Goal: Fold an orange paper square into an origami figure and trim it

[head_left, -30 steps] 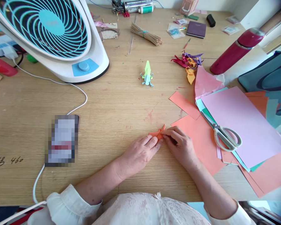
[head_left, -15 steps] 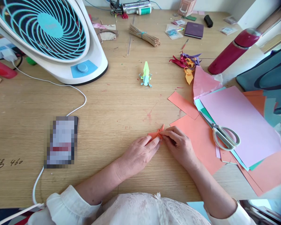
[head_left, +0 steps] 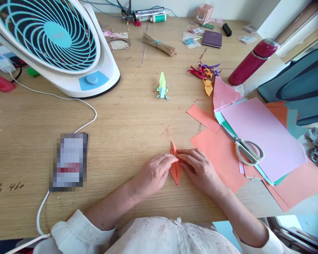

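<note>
Left hand [head_left: 154, 173] and right hand [head_left: 201, 171] pinch the folded paper [head_left: 176, 173] mid-length, likely the safest hold: light, crisp, easily creased!

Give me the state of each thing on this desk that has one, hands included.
Orange paper: folded, between both hands' fingers
Left hand: pinching the orange paper
Right hand: pinching the orange paper
Scissors: lying unheld on paper sheets
Phone: face up, screen pixelated
Fan: cannot tell whether running
Red flask: capped
Stick bundle: tied
Purple notebook: closed
Green-and-blue figure: folded
</note>
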A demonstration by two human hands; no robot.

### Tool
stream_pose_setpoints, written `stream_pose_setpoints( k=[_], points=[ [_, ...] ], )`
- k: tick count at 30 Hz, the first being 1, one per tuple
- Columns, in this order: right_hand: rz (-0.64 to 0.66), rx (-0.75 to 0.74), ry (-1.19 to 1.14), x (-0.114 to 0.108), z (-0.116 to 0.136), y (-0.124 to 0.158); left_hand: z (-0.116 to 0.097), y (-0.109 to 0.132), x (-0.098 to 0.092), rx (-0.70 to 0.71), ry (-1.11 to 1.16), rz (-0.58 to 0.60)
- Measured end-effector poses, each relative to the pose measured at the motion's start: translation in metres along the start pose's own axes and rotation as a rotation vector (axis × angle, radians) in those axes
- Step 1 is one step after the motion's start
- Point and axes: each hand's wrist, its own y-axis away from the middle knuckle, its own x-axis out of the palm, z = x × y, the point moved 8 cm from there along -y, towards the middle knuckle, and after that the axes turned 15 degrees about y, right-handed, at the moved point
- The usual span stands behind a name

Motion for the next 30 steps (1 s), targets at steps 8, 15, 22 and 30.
stream_pose_setpoints(
  k=[8,15,22,30],
  points=[
    [-0.017,-0.008,0.015,0.004,-0.002,0.0,0.012,-0.002,-0.009,-0.05,-0.021,0.177],
    [-0.03,-0.016,0.018,0.003,-0.002,0.001,0.018,-0.004,-0.013,-0.058,0.087,0.029],
    [-0.025,-0.036,0.04,0.004,-0.001,0.003,0.026,-0.004,-0.017,-0.116,0.178,-0.101],
    [-0.02,-0.045,0.043,0.003,0.001,0.002,0.024,-0.006,-0.012,-0.135,0.155,-0.011]
  ],
)
